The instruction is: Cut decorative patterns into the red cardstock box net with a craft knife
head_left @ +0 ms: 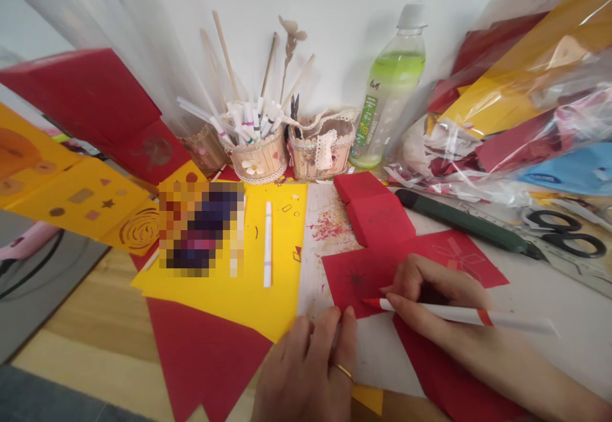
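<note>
Pinched in my right hand (444, 307) is a white marker (444, 312) with a red band, its red tip close to a red paper piece (347, 269). Whether the tip touches the paper I cannot tell. A dark, spiky round drawing (356, 278) marks that piece. My left hand (310, 371) holds nothing; its fingers are extended, with their tips at the near edge of the red paper. Behind lies a folded red paper part (373, 211), and to the right a red flap (459, 259) bears faint petal-like outlines.
On yellow paper (282, 231) lies another white marker (268, 243) beside a pixelated patch. Marker-filled baskets (258, 160) and a green drink bottle (389, 90) stand along the wall. A green utility knife (468, 224), black-handled scissors (568, 234) and plastic-bagged paper (521, 90) are at right.
</note>
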